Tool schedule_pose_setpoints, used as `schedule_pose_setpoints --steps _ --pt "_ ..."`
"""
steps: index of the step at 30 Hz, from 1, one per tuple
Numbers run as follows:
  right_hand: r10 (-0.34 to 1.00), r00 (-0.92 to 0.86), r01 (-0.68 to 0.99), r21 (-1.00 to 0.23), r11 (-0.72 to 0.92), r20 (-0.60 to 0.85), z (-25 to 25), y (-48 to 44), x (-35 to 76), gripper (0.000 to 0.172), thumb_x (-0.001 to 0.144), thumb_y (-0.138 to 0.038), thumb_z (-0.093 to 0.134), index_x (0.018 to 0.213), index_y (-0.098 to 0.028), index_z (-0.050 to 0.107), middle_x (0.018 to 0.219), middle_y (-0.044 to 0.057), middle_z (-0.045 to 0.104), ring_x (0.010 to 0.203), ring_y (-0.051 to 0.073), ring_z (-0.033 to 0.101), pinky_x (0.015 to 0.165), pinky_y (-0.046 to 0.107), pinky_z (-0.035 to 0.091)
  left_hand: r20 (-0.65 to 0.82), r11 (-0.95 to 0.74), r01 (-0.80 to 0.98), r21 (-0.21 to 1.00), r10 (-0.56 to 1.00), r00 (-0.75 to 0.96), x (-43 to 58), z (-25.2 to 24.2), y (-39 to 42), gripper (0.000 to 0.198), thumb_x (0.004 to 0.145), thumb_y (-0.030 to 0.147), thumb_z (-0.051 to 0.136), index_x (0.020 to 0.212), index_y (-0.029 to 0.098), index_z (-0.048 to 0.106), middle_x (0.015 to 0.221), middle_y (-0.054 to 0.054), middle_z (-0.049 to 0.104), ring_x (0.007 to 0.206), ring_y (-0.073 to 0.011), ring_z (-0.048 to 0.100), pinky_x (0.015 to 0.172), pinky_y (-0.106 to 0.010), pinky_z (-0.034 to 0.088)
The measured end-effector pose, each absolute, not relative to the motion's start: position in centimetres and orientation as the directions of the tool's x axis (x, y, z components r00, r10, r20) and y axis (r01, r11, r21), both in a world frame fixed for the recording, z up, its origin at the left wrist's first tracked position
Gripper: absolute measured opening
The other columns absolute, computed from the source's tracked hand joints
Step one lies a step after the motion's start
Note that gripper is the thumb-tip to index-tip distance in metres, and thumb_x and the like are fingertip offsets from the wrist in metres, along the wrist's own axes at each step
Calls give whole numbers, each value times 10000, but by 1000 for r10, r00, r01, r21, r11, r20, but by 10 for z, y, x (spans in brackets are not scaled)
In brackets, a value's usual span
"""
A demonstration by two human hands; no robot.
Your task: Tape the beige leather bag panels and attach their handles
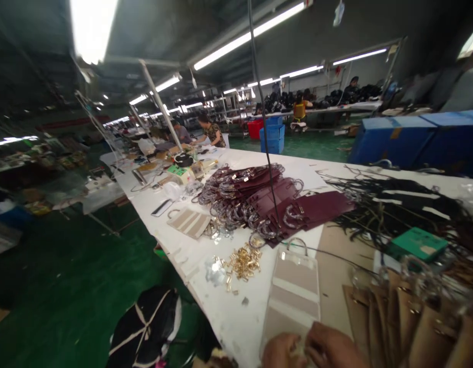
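At the bottom edge of the view, my left hand (283, 350) and my right hand (332, 345) are close together, with fingers curled and pressed inward. They are over the near end of a beige and cream striped bag panel (296, 286), which lies flat and has a ring-shaped handle (298, 245) at its far end. What the fingertips pinch is too small and blurred to make out. Left of the panel is a loose pile of gold-coloured metal fittings (244, 261). Brown panels with clear handles (399, 312) stand bunched beside my right hand.
Maroon panels with ring handles (259, 199) are heaped across the white table (236, 317). Another striped panel (190, 222) and a phone (162, 207) lie left. Black straps (408, 197) and a green box (418, 243) are right. A dark cable (264, 112) hangs down.
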State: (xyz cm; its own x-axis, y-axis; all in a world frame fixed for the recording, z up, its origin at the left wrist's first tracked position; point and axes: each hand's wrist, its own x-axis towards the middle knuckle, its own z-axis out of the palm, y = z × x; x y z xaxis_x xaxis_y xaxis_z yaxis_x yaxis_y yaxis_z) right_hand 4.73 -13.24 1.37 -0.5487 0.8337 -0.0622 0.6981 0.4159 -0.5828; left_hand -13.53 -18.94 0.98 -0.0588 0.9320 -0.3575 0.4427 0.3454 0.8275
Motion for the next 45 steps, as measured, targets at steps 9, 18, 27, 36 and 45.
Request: schedule_pose_setpoints --steps 9,18,27,36,45 --pt "719 -666 686 -542 486 -197 14 -78 26 120 840 -228 572 798 -221 684 820 20 693 830 199 623 790 315 377 -214 160 595 787 977 19 -148 -8 -153 168 884 250 588 787 225 722 807 -58 680 816 -223 630 732 -319 413" --pt "910 -348 689 -720 85 -225 -32 56 -3 315 914 -417 476 754 -200 639 739 25 667 687 184 590 640 270 416 -225 231 424 875 972 -66 -168 -14 -136 244 949 335 549 789 220 693 787 -49 671 783 -200 615 733 -302 435" --pt "937 -259 755 -654 45 -234 -73 139 -34 216 876 -356 547 769 -210 665 774 18 691 717 177 588 609 267 323 -501 654 122 746 673 -544 -279 -42 -199 459 794 649 629 826 194 690 764 -19 703 778 -224 657 722 -287 519" --pt "962 -104 884 -466 -26 -251 -75 137 -44 248 839 -414 685 1030 -261 651 847 -13 718 742 181 616 592 267 284 -471 693 234 682 661 -584 -322 -86 -223 445 777 623 638 858 197 734 809 -32 751 825 -252 697 770 -314 550" --pt "983 -93 745 -666 -37 -159 -72 142 -38 172 818 -377 635 903 -228 653 728 -12 662 683 177 589 635 281 379 -472 702 327 633 685 -555 -323 -90 -210 451 811 619 567 916 210 724 799 -34 756 777 -252 701 724 -318 531"
